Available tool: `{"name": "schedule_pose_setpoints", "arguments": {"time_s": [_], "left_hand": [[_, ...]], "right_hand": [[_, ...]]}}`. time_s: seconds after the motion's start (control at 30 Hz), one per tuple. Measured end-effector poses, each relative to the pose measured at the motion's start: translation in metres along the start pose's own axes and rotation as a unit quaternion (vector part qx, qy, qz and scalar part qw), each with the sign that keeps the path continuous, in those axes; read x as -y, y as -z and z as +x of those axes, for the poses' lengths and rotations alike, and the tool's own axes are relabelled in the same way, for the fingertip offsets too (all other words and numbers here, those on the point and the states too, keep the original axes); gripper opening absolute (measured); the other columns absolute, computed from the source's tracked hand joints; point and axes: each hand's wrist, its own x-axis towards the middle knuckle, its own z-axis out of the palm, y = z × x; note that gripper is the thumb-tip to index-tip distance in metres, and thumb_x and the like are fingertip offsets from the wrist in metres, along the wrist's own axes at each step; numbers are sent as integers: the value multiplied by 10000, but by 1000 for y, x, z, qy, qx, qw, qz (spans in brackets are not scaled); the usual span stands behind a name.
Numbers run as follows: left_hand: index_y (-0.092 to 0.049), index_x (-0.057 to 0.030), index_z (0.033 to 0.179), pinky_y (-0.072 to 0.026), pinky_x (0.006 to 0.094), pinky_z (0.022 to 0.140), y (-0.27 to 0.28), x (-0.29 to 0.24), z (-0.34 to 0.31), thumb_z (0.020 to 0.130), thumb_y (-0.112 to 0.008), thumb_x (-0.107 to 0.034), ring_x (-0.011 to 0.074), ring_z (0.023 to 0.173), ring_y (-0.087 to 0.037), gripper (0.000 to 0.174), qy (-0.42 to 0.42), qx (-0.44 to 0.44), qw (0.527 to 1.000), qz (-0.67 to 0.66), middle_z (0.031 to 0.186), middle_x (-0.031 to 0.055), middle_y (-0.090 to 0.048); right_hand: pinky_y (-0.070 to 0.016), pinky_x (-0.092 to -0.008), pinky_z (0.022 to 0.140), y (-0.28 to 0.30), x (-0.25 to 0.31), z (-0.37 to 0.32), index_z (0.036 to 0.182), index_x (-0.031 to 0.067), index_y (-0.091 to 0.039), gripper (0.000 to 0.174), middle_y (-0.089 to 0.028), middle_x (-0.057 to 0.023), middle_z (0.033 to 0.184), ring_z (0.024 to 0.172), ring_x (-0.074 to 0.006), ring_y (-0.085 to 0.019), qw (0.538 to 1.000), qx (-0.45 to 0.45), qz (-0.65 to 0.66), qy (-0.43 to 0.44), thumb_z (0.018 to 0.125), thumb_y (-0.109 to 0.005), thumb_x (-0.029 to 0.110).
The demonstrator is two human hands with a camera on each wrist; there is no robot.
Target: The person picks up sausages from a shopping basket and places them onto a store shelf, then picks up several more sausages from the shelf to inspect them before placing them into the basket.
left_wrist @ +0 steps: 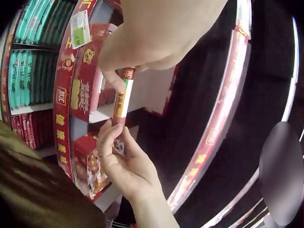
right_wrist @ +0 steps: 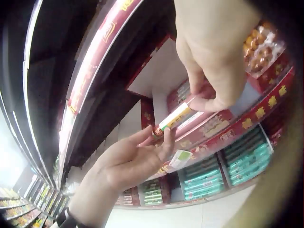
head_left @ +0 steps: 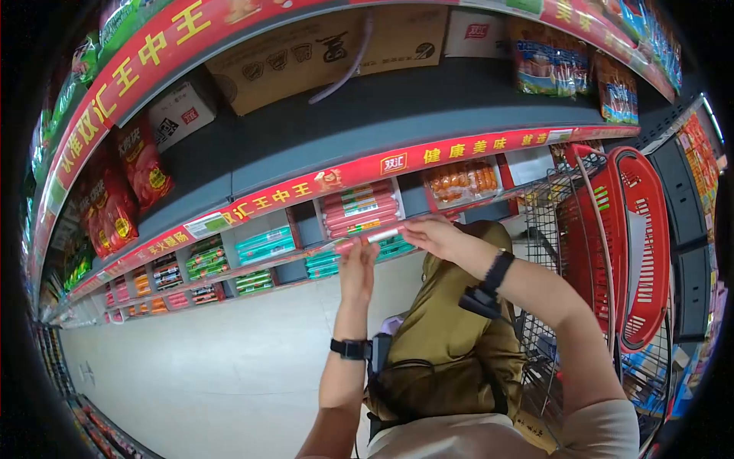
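A pink sausage stick with a white, yellow and red label [head_left: 382, 236] is held level between both hands in the head view. My left hand [head_left: 357, 268] pinches its left end with thumb and fingers. The right end is pinched by my right hand [head_left: 437, 237]. In the left wrist view the label of the stick [left_wrist: 122, 99] faces the camera, the left hand [left_wrist: 147, 38] above and the right hand [left_wrist: 130, 166] below. The right wrist view shows the stick [right_wrist: 174, 117] between the left hand [right_wrist: 128, 161] and the right hand [right_wrist: 213, 61].
Behind the hands, a shelf bin holds pink sausages [head_left: 359, 208], with teal packs [head_left: 264, 245] to its left and a box of orange snacks [head_left: 464, 182] to its right. A red basket [head_left: 646, 252] sits at a wire cart on the right. Cardboard boxes [head_left: 321, 57] stand on the upper shelf.
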Motion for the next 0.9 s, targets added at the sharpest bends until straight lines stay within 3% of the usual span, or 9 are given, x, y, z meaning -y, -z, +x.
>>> {"name": "schedule_pose_setpoints", "arguments": {"time_s": [0.13, 0.2, 0.27, 0.37, 0.43, 0.57, 0.73, 0.83, 0.9], "left_hand": [[-499, 74, 984, -491, 360, 888, 1, -23, 31, 912, -512, -156, 269, 977, -587, 242, 46, -12, 998, 30, 1007, 195, -584], [-458, 121, 1038, -461, 378, 942, 6, -26, 34, 913, -506, -164, 308, 1066, -543, 315, 111, -14, 993, 25, 1112, 251, -530], [-421, 127, 1112, -447, 378, 961, 12, -25, 30, 908, -510, -161, 317, 1087, -528, 364, 125, -5, 992, 28, 1145, 242, -513], [-436, 104, 1144, -444, 357, 954, 2, -16, 21, 905, -505, -141, 294, 1069, -541, 349, 19, -24, 996, 79, 1154, 208, -523], [-467, 71, 1153, -438, 337, 942, -14, -15, 21, 899, -486, -102, 264, 1045, -554, 308, -75, 20, 975, 207, 1137, 178, -543], [-493, 50, 1140, -433, 330, 936, -48, -9, 21, 899, -508, -131, 236, 1030, -554, 302, -49, 69, 977, 198, 1099, 159, -560], [-509, 34, 1086, -442, 347, 924, -155, 27, -51, 918, -485, -139, 234, 1015, -557, 243, 43, 236, 960, 142, 1078, 156, -564], [-492, 38, 1096, -430, 366, 939, -219, 62, -112, 928, -452, -128, 254, 1023, -553, 239, 136, 368, 911, 122, 1089, 175, -557], [-471, 46, 1126, -419, 382, 952, -254, 80, -153, 932, -429, -125, 278, 1032, -549, 263, 198, 468, 854, 108, 1105, 192, -550]], "right_hand": [[-525, -355, 852, -23, 3, 32, 943, -38, -491, 135, -571, -148, 941, 947, -277, -591, 995, 2, 75, 64, 830, -562, -22], [-526, -367, 854, -27, -4, 31, 934, -43, -485, 127, -565, -160, 950, 944, -300, -589, 992, -120, 27, 40, 826, -553, -34], [-519, -370, 856, -18, -10, 25, 954, -49, -492, 140, -566, -177, 985, 949, -289, -589, 996, -89, 9, 25, 832, -551, -13], [-507, -373, 859, -10, -2, 2, 995, -37, -502, 171, -570, -181, 1009, 938, -274, -593, 998, -48, -40, -17, 844, -552, 25], [-502, -366, 847, -4, 10, -10, 1023, -19, -511, 195, -580, -163, 1003, 922, -254, -597, 997, -43, -56, -34, 852, -556, 64], [-505, -337, 796, -3, 61, -80, 1022, 6, -528, 208, -602, -133, 967, 887, -221, -601, 996, -1, -90, -14, 849, -577, 110], [-517, -278, 697, 27, 152, -201, 1014, 30, -542, 238, -620, -91, 907, 755, -152, -614, 989, 99, -91, 55, 849, -600, 192], [-519, -288, 702, 61, 207, -286, 1008, 3, -529, 245, -615, -115, 877, 779, -188, -628, 912, -43, -361, 191, 865, -538, 202], [-502, -305, 735, 96, 226, -333, 1024, -1, -540, 306, -618, -103, 881, 791, -187, -622, 783, -201, -567, 159, 886, -494, 269]]}}
